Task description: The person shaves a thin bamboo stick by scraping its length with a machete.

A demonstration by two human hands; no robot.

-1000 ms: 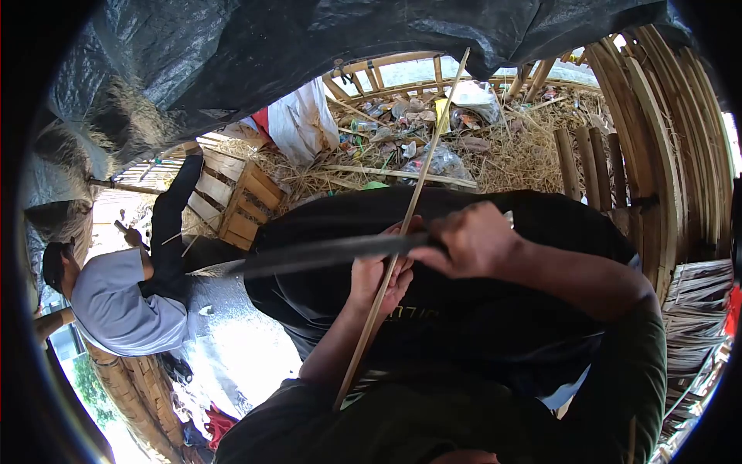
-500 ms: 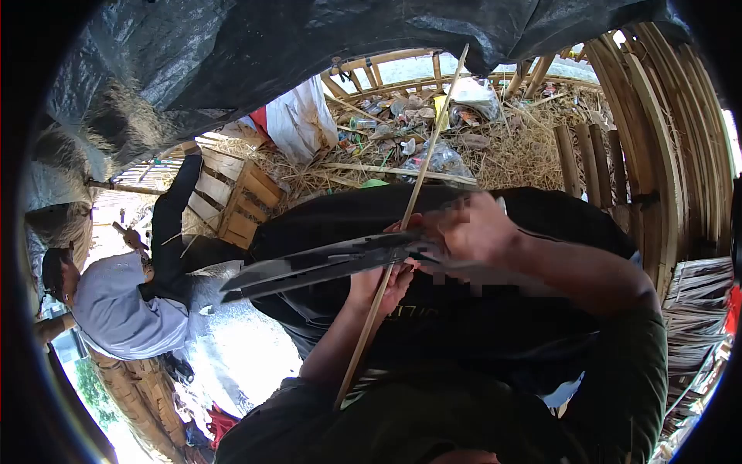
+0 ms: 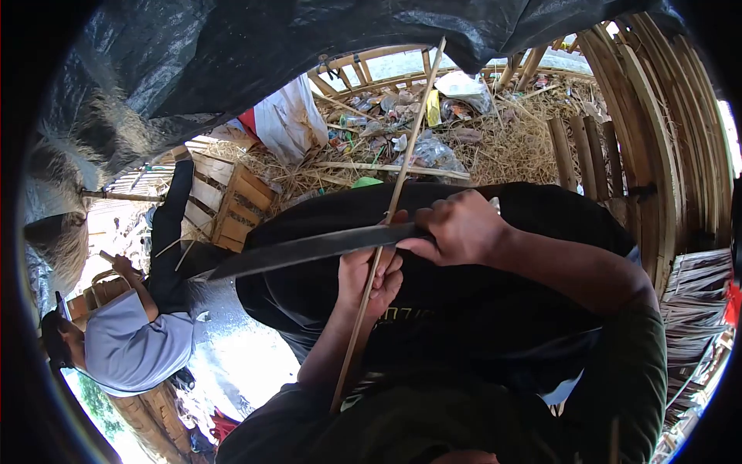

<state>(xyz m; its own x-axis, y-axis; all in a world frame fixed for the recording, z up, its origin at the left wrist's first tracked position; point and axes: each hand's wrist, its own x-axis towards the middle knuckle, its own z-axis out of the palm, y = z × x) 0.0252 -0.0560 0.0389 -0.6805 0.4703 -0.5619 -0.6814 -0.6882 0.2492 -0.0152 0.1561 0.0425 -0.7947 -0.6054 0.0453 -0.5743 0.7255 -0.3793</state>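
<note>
A long, thin wooden strip [image 3: 418,116] runs from my chest up past my knees. My left hand [image 3: 371,280] is closed around its middle part. My right hand [image 3: 464,230] grips the handle of a large dark knife [image 3: 309,247], whose long blade points left. Its blade lies across the strip, just above my left fingers, and partly hides them. Below both hands is the dark cloth over my lap [image 3: 479,309].
A person in a grey shirt [image 3: 139,340] sits at the left. A wooden crate [image 3: 243,205], a white sack [image 3: 290,120] and litter on straw [image 3: 440,151] lie ahead. Bamboo slats [image 3: 657,131] stand at the right. Dark plastic sheeting [image 3: 255,54] hangs overhead.
The knife and my right hand have shifted slightly along the strip, and the blade is less blurred. The whole view has shifted a little. The other person has leaned and moved an arm.
</note>
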